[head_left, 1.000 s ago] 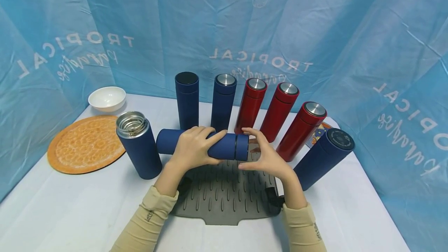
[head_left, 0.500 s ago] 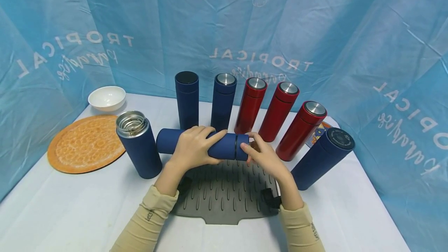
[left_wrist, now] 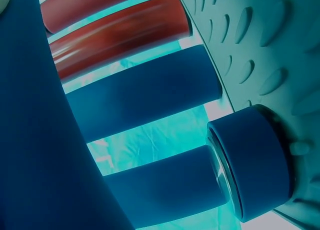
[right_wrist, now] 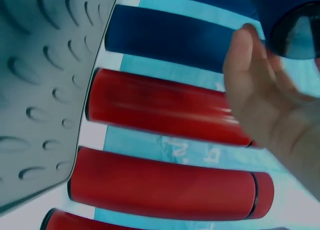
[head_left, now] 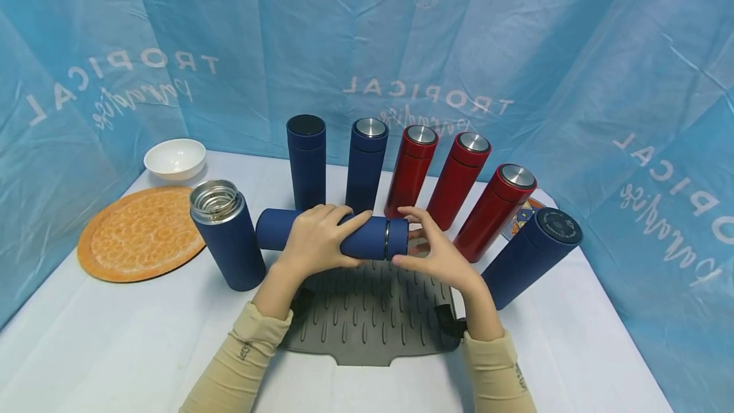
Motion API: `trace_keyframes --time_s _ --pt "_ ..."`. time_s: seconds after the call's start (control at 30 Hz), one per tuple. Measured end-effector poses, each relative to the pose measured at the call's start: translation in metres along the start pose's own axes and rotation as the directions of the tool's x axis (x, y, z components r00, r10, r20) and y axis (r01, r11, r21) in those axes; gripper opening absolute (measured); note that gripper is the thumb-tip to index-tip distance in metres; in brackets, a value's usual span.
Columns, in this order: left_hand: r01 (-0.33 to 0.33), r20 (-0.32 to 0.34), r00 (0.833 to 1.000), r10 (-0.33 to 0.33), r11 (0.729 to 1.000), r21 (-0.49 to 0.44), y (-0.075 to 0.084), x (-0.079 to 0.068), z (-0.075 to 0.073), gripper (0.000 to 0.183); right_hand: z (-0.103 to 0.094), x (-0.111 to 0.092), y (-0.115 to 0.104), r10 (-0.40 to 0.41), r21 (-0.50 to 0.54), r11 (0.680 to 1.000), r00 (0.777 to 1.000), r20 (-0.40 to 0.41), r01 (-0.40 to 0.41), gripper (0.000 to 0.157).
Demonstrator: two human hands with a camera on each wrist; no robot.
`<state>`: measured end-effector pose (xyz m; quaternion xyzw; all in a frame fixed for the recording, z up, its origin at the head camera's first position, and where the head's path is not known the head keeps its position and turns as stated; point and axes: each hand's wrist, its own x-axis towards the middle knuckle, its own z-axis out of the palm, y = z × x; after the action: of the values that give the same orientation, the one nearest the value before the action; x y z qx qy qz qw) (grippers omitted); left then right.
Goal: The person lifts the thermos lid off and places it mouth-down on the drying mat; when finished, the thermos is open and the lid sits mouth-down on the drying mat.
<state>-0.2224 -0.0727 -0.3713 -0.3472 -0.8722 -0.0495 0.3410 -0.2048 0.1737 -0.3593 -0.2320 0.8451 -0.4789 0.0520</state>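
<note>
My left hand [head_left: 319,239] grips a navy thermos flask [head_left: 364,238] around its middle, lying level above a grey ridged mat [head_left: 367,336]. The flask's lid [head_left: 397,239] points right, and a shiny ring shows at its seam. Around that lid end, my right hand [head_left: 436,253] is spread, thumb below and fingers above. In the right wrist view a gap shows between a fingertip and the flask's end [right_wrist: 295,37]. A loose navy lid [left_wrist: 255,165] stands on the mat in the left wrist view, hidden in the head view. An uncapped navy flask [head_left: 232,247] stands left of my left hand.
Two navy flasks [head_left: 307,164] and three red flasks [head_left: 459,183] stand in an arc behind the mat. Another navy flask [head_left: 530,260] is near my right forearm. A white bowl [head_left: 174,161] and a round biscuit-patterned placemat [head_left: 140,231] lie at the left.
My right fingers closed onto the lid half a second ago and are now spread from it again. The ring at the seam shows brighter. My left hand has kept its hold.
</note>
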Motion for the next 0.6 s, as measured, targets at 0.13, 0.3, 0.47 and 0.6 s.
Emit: trace_keyframes --time_s 0.13,0.3,0.47,0.6 --pt "-0.005 0.002 1.0 0.005 1.0 -0.001 0.0003 0.0001 0.0004 0.079 0.0009 0.0019 -0.0004 0.096 0.008 0.995 0.994 -0.043 -0.095 0.052" --pt "-0.007 0.003 1.0 0.007 1.0 -0.02 0.001 0.0001 0.0016 0.081 0.0012 0.002 -0.0026 0.192 0.053 0.98 0.98 -0.041 -0.19 0.047" --pt "-0.007 0.002 1.0 0.007 1.0 -0.03 0.0011 0.0003 0.0017 0.083 -0.0022 -0.0006 -0.0012 0.146 0.075 0.986 0.989 0.005 -0.146 0.046" --pt "-0.003 0.015 1.0 0.003 1.0 -0.026 0.0009 -0.0002 0.0017 0.083 -0.0048 -0.0017 0.0003 0.074 0.062 0.995 0.997 0.027 -0.075 0.056"
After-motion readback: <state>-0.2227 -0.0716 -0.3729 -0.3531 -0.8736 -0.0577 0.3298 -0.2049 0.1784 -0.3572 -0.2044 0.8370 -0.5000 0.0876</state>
